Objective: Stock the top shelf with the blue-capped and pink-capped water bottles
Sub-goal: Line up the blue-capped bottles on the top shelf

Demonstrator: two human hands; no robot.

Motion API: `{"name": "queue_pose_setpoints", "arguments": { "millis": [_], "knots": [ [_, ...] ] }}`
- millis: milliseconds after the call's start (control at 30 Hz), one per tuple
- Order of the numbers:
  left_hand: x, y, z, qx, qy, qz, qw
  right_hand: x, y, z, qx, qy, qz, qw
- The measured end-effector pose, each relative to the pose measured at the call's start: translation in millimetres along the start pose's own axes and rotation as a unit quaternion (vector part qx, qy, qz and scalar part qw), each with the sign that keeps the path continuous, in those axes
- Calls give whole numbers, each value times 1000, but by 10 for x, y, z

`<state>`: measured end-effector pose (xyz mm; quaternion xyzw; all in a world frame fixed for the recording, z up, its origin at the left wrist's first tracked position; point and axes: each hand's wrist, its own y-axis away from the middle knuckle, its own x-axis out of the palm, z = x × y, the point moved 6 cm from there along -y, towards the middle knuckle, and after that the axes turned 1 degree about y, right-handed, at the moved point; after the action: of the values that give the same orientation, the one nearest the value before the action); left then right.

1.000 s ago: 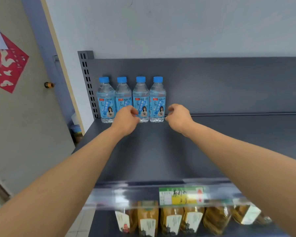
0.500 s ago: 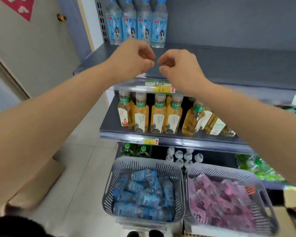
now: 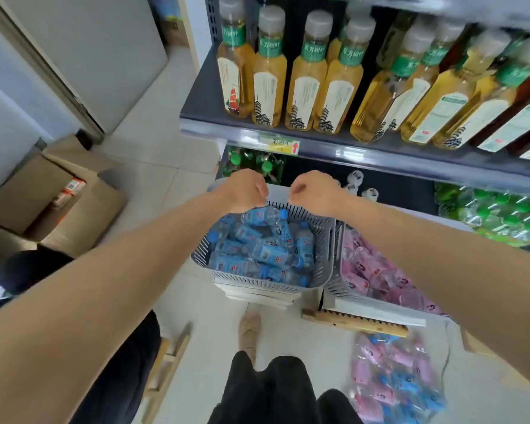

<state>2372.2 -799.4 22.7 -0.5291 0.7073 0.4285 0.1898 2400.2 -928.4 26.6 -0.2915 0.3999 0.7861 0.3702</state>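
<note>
A grey slotted basket (image 3: 251, 281) on the floor holds several blue-capped water bottles (image 3: 259, 249) lying in a heap. Right beside it a second grey basket (image 3: 338, 286) holds pink-labelled bottles (image 3: 377, 270). My left hand (image 3: 245, 191) and my right hand (image 3: 314, 194) hover side by side above the far rim of the blue basket, fingers curled loosely, with nothing in either. The top shelf is out of view.
A dark shelf (image 3: 349, 148) above the baskets carries tea bottles (image 3: 303, 71); green-capped bottles (image 3: 496, 212) lie below it. A clear bag of pink and blue bottles (image 3: 392, 377) lies on the floor at the right. Cardboard boxes (image 3: 52, 194) stand at the left. My legs and a shoe (image 3: 250, 332) are below.
Both hands have dropped from the top shelf, past the tea shelf, down to the blue basket. The view has tilted downward and the shelved blue-capped bottles have left the frame.
</note>
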Motion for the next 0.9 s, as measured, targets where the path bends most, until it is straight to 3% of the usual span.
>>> {"name": "queue_pose_setpoints", "arguments": {
  "millis": [467,900],
  "knots": [
    [1435,-1068,892,-74,-52,246,965,850,-1001,-1019,144,-19,75,987],
    [2007,-1384,1231,-86,-99,338,932,1477,-1621,-1457,221,-101,73,967]
  ]
}}
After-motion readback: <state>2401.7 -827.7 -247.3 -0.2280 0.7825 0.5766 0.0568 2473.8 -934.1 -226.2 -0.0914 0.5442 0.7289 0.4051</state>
